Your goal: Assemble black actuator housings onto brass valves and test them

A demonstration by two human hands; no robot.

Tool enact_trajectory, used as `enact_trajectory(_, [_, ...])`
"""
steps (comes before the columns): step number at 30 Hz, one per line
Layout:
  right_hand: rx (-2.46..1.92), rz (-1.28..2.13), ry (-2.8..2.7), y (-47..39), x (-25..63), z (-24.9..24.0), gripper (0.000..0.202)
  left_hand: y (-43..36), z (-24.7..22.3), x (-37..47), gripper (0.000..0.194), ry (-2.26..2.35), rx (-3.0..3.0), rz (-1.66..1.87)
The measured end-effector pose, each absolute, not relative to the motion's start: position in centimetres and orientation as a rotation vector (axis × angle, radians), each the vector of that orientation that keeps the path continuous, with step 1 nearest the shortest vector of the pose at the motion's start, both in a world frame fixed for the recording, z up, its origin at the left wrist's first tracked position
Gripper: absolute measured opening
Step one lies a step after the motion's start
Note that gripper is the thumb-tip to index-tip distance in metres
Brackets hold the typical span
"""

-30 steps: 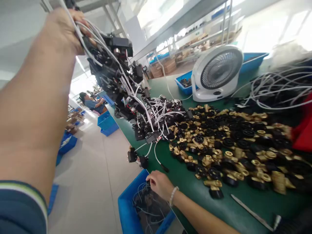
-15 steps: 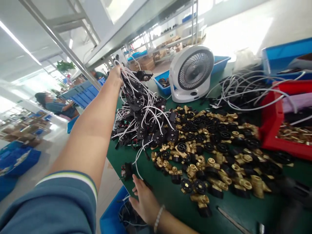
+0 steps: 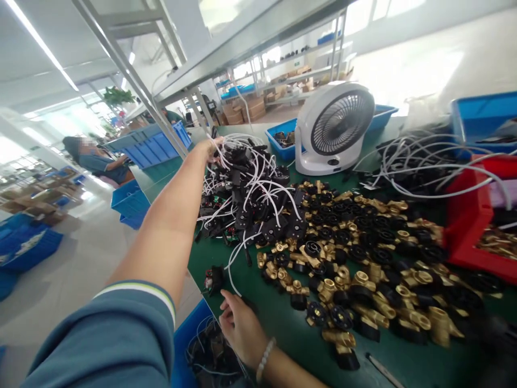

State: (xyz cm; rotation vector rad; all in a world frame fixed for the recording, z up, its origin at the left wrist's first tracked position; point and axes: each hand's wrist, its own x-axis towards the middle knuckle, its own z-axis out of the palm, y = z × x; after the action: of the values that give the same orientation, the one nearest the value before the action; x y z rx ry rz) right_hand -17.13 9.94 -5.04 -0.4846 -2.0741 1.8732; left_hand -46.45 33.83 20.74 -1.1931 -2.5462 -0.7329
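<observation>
My left hand (image 3: 214,146) reaches far forward, its fingers closed round white cables at the back of a pile of black cabled parts (image 3: 246,188). Low in the middle, my right hand (image 3: 242,328), with a bead bracelet (image 3: 265,360) on its wrist, has its fingers partly curled but apart, holding nothing visible. Just beyond its fingertips a single black part (image 3: 214,279) lies near the table edge, with a white cable running from it. Brass fittings with black caps (image 3: 343,258) cover the green table (image 3: 278,323) to the right.
A white fan (image 3: 337,129) stands behind the fittings. At the right are a red bin (image 3: 468,215) and looped white cables (image 3: 432,186). A blue bin (image 3: 186,345) sits below the table edge. A metal tool (image 3: 383,371) lies in front. A person (image 3: 100,161) sits far left.
My left hand has come down with the cables, and the lifted black parts have sunk onto the pile. My right hand stays near the single black part. The view has shifted slightly.
</observation>
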Motion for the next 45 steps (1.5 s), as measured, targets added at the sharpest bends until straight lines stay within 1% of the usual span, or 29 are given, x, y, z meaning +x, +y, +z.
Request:
enact_trajectory(3, [-0.472, 1.86, -2.077, 10.1, -17.2, -5.1, 0.055, 29.8, 19.7, -45.3, 0.033, -2.57, -1.034, -0.742])
enact_trajectory(6, [-0.474, 1.852, -2.065, 10.2, -17.3, -5.1, 0.052, 23.2, 16.6, -42.4, 0.038, -2.476, -1.019, -0.747])
enact_trajectory(9, [-0.486, 1.828, -2.062, 10.3, -17.4, -5.1, 0.05, 15.5, 11.1, -37.5, 0.038, -2.412, -1.165, -0.723])
enact_trajectory(12, [-0.498, 1.805, -2.076, 10.3, -17.6, -5.2, 0.048, 9.4, 4.6, -32.5, 0.044, -2.39, -1.294, -0.683])
enact_trajectory(15, [-0.501, 1.79, -2.101, 10.2, -17.8, -5.4, 0.044, 7.0, -0.1, -30.4, 0.047, -2.392, -1.333, -0.637])
enact_trajectory(18, [-0.499, 1.778, -2.115, 10.2, -17.8, -5.5, 0.047, 8.2, -1.6, -31.8, 0.055, -2.4, -1.307, -0.606])
enact_trajectory(22, [-0.478, 1.78, -2.13, 10.3, -17.5, -5.5, 0.043, 11.7, -0.5, -36.7, 0.06, -2.402, -1.253, -0.592])
enact_trajectory(25, [-0.455, 1.803, -2.133, 10.4, -17.2, -5.5, 0.039, 13.6, 1.4, -39.4, 0.058, -2.389, -1.22, -0.597])
enact_trajectory(27, [-0.451, 1.812, -2.127, 10.4, -17.2, -5.5, 0.038, 14.8, 3.1, -39.9, 0.057, -2.361, -1.194, -0.612])
enact_trajectory(30, [-0.451, 1.819, -2.127, 10.3, -17.2, -5.5, 0.038, 17.8, 6.7, -37.6, 0.058, -2.261, -1.174, -0.647])
enact_trajectory(33, [-0.445, 1.827, -2.143, 10.3, -17.1, -5.3, 0.037, 23.0, 10.2, -32.6, 0.054, -2.108, -1.325, -0.634])
enact_trajectory(34, [-0.445, 1.828, -2.151, 10.4, -17.0, -5.3, 0.037, 25.1, 11.2, -30.8, 0.05, -2.044, -1.423, -0.596])
enact_trajectory(35, [-0.442, 1.828, -2.159, 10.4, -16.9, -5.2, 0.037, 27.3, 12.0, -29.2, 0.05, -1.957, -1.586, -0.475])
enact_trajectory(37, [-0.43, 1.829, -2.179, 10.6, -16.8, -5.0, 0.036, 31.2, 13.1, -27.2, 0.047, -1.907, -1.713, -0.376])
enact_trajectory(39, [-0.414, 1.831, -2.196, 10.8, -16.7, -4.9, 0.033, 34.0, 13.5, -27.3, 0.042, -1.983, -1.706, -0.307])
enact_trajectory(41, [-0.408, 1.838, -2.203, 11.0, -16.7, -5.0, 0.032, 35.2, 13.5, -29.1, 0.037, -2.144, -1.605, -0.27])
enact_trajectory(45, [-0.437, 1.859, -2.186, 10.8, -16.9, -5.8, 0.034, 33.4, 12.9, -34.6, 0.046, -2.409, -1.368, -0.267])
